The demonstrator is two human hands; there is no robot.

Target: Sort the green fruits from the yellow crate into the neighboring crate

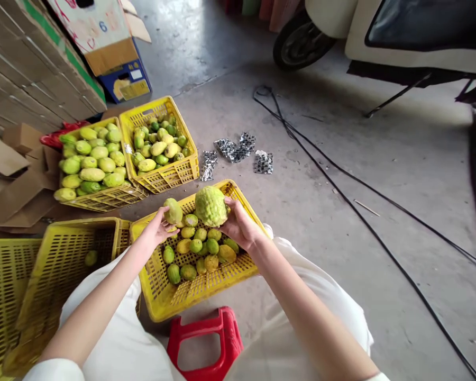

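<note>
My left hand (158, 226) is closed around a small green citrus fruit (173, 211), which it holds above the left side of a yellow plastic crate (164, 312). In my right hand (240, 225) is a much larger, bumpy yellow-green citron (211, 206), held up beside the smaller fruit but apart from it. My fingers lie behind and along the right side of the citron and are partly hidden. Below both hands, several small green and yellow citrus fruits (196, 246) lie loose in the crate.
Two yellow crates (166, 182) full of similar fruit stand at the back left. A mostly bare crate (69, 248) with one visible fruit is at my left. A red stool (206, 344) stands in front. Black cables (325, 174), foil wrappers (236, 148) and a parked scooter (400, 42) are to the right.
</note>
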